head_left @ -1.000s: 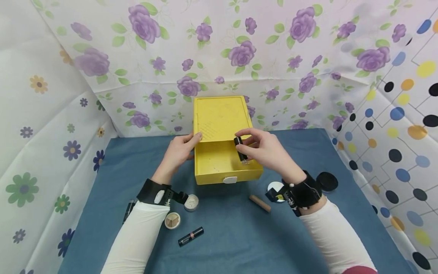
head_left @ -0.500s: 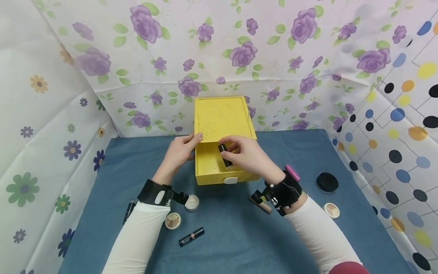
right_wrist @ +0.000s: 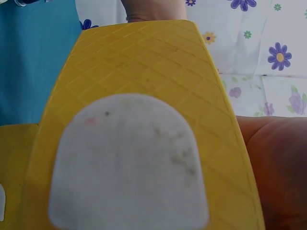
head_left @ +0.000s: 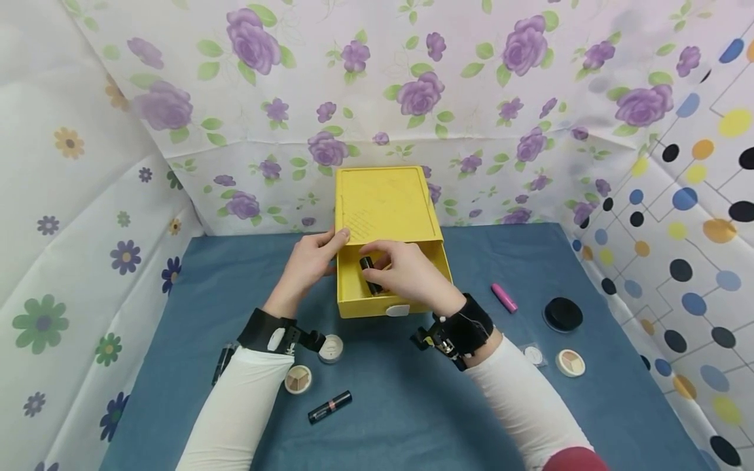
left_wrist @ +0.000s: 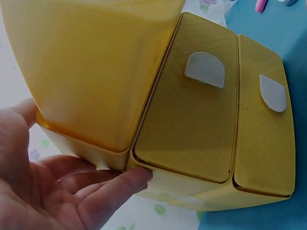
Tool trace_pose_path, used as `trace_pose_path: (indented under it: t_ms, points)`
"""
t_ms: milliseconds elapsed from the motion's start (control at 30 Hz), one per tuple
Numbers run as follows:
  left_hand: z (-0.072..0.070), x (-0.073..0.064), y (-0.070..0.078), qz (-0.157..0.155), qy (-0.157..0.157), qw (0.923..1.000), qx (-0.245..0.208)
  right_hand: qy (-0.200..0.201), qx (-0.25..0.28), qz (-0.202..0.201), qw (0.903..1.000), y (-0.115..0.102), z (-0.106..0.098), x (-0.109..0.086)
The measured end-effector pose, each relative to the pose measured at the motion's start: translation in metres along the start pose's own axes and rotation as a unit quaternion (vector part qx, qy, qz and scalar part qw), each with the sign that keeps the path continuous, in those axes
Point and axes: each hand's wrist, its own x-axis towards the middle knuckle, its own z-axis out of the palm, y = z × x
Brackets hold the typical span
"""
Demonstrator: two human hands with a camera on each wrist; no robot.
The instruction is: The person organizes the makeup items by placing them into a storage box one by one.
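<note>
A yellow drawer cabinet (head_left: 385, 203) stands at the back of the table with its top drawer (head_left: 356, 309) pulled out. My left hand (head_left: 306, 265) grips the cabinet's left side, thumb at the top edge; in the left wrist view its fingers (left_wrist: 115, 196) lie along the side wall. Inside the drawer, my right hand (head_left: 406, 271) pinches a black lipstick tube (head_left: 369, 273), held tilted near the left wall. The drawer front with its white handle (right_wrist: 129, 163) fills the right wrist view and hides the fingertips there.
Two lower drawers (left_wrist: 192, 124) are closed. A black lipstick (head_left: 330, 407) and small round pots (head_left: 297, 379) lie in front. To the right are a pink tube (head_left: 504, 297), a black round compact (head_left: 562, 314), a three-colour pot (head_left: 570, 362) and a small clear packet (head_left: 533, 354).
My right hand has moved left and down into the drawer with the lipstick tube, uncovering the pink tube and other items at the right. My left hand has stayed on the cabinet.
</note>
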Motion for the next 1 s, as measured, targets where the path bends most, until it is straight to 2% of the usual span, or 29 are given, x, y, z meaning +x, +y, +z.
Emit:
trace_pose_path:
  t_ms: [400, 1000]
  points:
    - [0.0, -0.001, 0.0, -0.002, 0.0, 1.0, 0.001, -0.022, -0.037, 0.002, 0.9991, -0.007, 0.013, 0.012]
    - [0.001, -0.001, 0.001, 0.001, 0.005, 0.9999, 0.01, -0.024, -0.074, 0.002, 0.9969, -0.013, 0.022, 0.02]
